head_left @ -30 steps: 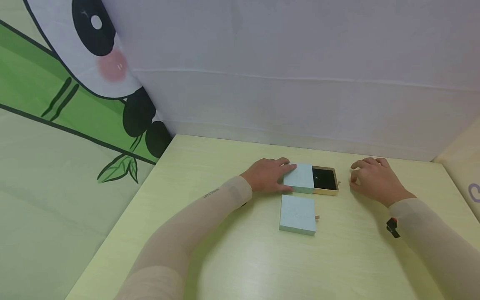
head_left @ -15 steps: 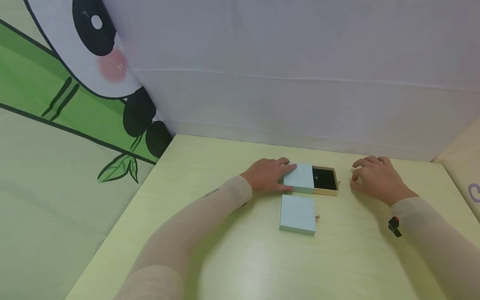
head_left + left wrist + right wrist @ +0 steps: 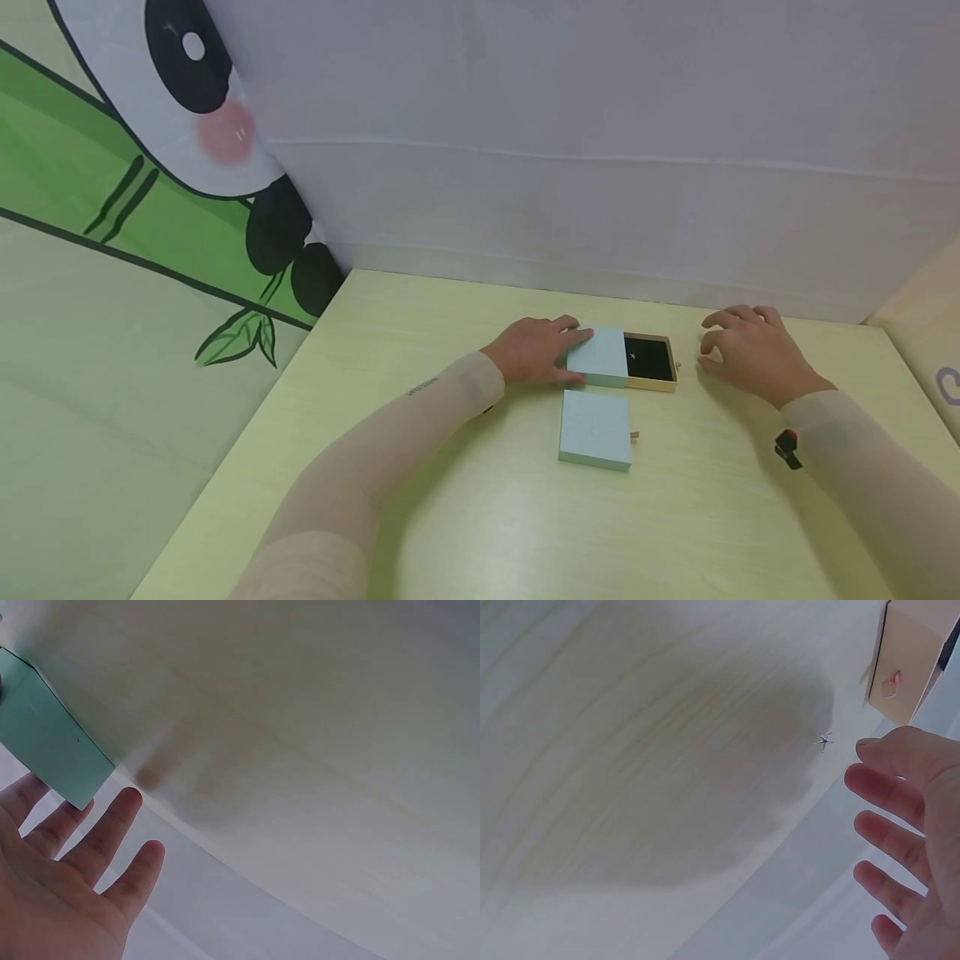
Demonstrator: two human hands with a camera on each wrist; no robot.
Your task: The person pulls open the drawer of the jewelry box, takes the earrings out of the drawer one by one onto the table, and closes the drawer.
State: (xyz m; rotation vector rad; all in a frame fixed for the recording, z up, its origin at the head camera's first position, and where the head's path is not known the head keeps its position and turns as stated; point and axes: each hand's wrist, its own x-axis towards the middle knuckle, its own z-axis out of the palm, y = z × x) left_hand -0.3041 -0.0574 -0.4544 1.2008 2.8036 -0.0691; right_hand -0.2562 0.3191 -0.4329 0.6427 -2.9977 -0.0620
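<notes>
A pale blue slide-out box [image 3: 597, 357] lies on the table with its tray [image 3: 651, 384] pulled partly out to the right. On the tray's black insert [image 3: 652, 360] is a tiny white star-shaped mark or piece [image 3: 632, 356]. My left hand [image 3: 534, 350] grips the box cover from the left, thumb at the near side, fingers over the top and far side. To the right of the tray, my right hand [image 3: 753, 354] hovers with loosely bent, parted fingers. In the right wrist view, a small silver star-shaped piece [image 3: 823, 741] shows against the table just off the thumb tip.
A second pale blue box [image 3: 596, 429], closed, with a small pinkish pull tab [image 3: 634, 435], lies just in front of the first. Behind the pale wooden table [image 3: 480, 500] hangs a light cloth backdrop [image 3: 525, 217]. A printed cloth [image 3: 112, 400] hangs at the left.
My right hand has shifted slightly toward the back of the table, and its thumb and fingers have spread a little. The left hand and both boxes stay in place.
</notes>
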